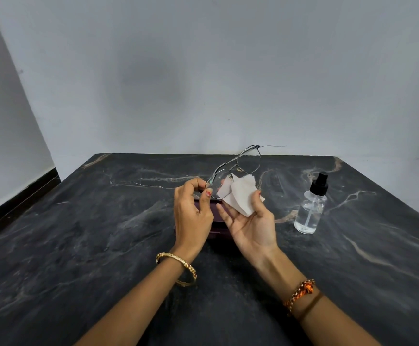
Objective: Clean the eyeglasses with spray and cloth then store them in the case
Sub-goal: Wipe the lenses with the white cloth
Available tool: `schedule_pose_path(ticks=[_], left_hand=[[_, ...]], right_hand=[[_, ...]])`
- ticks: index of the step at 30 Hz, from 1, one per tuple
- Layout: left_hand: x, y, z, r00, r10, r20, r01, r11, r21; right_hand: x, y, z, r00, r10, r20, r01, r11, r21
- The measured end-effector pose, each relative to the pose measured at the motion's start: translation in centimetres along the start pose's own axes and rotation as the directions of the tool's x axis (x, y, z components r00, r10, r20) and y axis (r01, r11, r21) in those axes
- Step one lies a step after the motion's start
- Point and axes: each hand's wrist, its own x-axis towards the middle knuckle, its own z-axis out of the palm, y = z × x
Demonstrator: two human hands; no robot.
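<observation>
Thin metal-framed eyeglasses are held up over the middle of the dark marble table. My left hand pinches the frame at its near left corner. My right hand, palm up, grips a pale folded cloth between thumb and fingers, and the cloth lies against the near lens. A clear spray bottle with a black pump top stands upright to the right of my hands. A dark maroon case lies on the table beneath my hands, mostly hidden by them.
A grey wall rises right behind the table's far edge. The table's left edge drops to a floor with a dark skirting strip.
</observation>
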Motion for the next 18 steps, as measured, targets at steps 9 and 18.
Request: schedule_pose_path(ticks=[9, 18], left_hand=[[-0.28, 0.53, -0.03, 0.992, 0.11, 0.063, -0.11, 0.994, -0.004], [-0.34, 0.69, -0.07, 0.975, 0.157, 0.156, -0.151, 0.987, -0.044]], right_hand=[[-0.14, 0.38, 0.17, 0.997, -0.041, 0.067, 0.053, 0.98, -0.192], [-0.26, -0.28, 0.58, 0.997, -0.075, 0.018, 0.077, 0.992, -0.1]])
